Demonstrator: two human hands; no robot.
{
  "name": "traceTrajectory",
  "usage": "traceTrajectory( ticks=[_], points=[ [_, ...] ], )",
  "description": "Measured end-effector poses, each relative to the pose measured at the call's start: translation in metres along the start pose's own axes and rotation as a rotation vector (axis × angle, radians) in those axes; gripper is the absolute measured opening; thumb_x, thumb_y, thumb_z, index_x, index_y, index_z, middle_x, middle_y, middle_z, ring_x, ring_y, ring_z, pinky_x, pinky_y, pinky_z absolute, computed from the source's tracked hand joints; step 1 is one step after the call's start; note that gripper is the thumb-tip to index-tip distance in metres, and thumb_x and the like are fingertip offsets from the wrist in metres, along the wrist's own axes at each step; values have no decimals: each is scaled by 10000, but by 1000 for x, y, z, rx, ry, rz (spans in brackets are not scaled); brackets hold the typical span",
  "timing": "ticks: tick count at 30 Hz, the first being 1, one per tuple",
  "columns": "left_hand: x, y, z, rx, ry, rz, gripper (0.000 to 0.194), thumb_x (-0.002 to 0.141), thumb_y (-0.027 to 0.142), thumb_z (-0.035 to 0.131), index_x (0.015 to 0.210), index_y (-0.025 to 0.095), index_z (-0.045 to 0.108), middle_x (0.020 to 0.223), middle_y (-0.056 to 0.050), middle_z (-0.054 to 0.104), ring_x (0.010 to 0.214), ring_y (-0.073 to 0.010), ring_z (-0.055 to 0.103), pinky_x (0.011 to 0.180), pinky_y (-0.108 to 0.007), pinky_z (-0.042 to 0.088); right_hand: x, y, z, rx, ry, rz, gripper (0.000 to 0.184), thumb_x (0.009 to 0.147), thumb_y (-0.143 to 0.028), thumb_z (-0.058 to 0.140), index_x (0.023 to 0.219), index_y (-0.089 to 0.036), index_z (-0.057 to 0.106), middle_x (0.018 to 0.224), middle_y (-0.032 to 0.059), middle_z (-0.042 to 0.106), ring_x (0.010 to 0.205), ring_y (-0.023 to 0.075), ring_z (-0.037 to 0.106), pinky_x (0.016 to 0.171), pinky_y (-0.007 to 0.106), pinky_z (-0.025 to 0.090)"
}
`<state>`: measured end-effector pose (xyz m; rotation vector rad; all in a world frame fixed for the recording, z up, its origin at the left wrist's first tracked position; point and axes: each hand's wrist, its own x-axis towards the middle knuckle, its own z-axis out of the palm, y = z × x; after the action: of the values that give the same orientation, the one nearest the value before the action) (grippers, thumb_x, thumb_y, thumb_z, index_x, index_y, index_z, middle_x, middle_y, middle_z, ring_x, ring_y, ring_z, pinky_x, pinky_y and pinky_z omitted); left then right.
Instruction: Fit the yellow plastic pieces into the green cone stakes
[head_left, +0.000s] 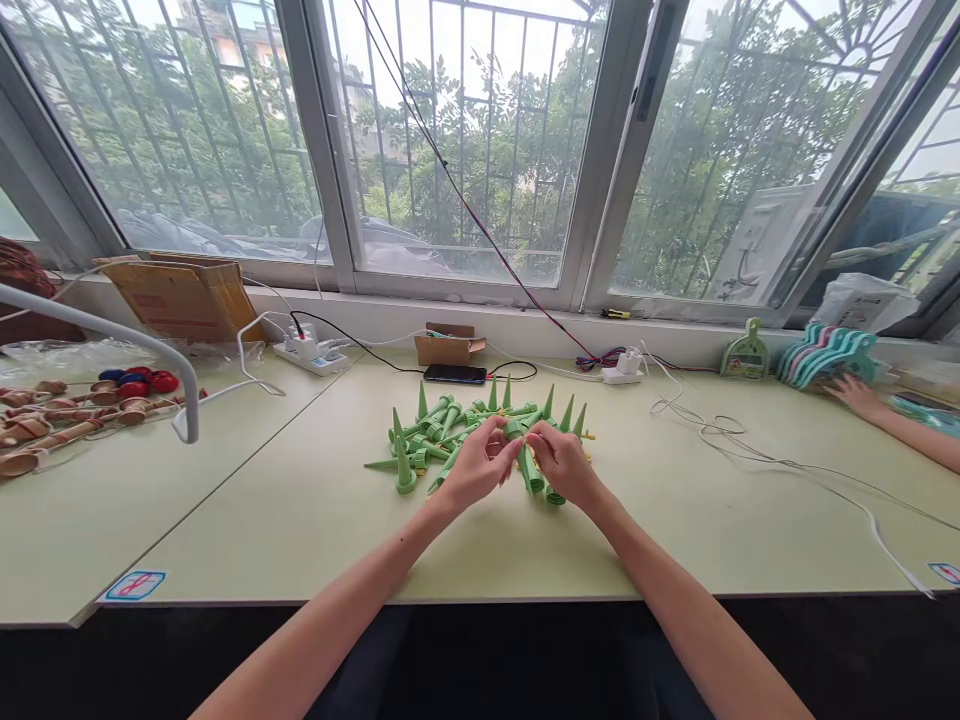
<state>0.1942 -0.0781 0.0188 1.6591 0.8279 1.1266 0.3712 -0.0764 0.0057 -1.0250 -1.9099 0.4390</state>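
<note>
the left hand (478, 468) curls its thumb and fingers closed around a green spiked piece (513, 430), holding its capped end just above the pale table (300, 520), in front of the person. the right hand (568, 462) has its thumb and index finger drawn together at that same end, though what sits between their tips is too small to tell; a loose pile of similar green spikes (442, 425) lies around and beyond both hands.

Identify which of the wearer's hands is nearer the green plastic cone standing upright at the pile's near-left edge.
Left. The left hand is right of that green cone, apart from it; the right hand is farther right.
</note>
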Motion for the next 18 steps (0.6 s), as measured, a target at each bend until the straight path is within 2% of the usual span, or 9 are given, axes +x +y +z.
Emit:
traceTrajectory(
  ticks=[4,11,18],
  points=[
    [0,-1,0,61,21,55,363,869,506,601,1031,208,472,698,58,475,480,-72,494,439,-205,398,0,0,0,-4,-6,-12,346,1012,-454,358,779,-219,459,574,-46,430,504,117,378,515,238,313],
    [0,-6,-1,201,74,103,355,866,422,610,1130,233,466,928,-1,526,502,-49,499,447,-198,420,1,-1,0,-22,-13,-14,330,1010,-443,364,779,-219,438,576,-56,396,509,112,335,516,235,295],
    [1,-8,-1,264,93,133,278,856,355,608,1067,224,485,910,4,534,505,-46,482,453,-195,431,0,1,0,-8,-30,-8,354,1014,-448,348,753,-218,412,581,-52,388,522,112,333,526,238,301]
  ],
)
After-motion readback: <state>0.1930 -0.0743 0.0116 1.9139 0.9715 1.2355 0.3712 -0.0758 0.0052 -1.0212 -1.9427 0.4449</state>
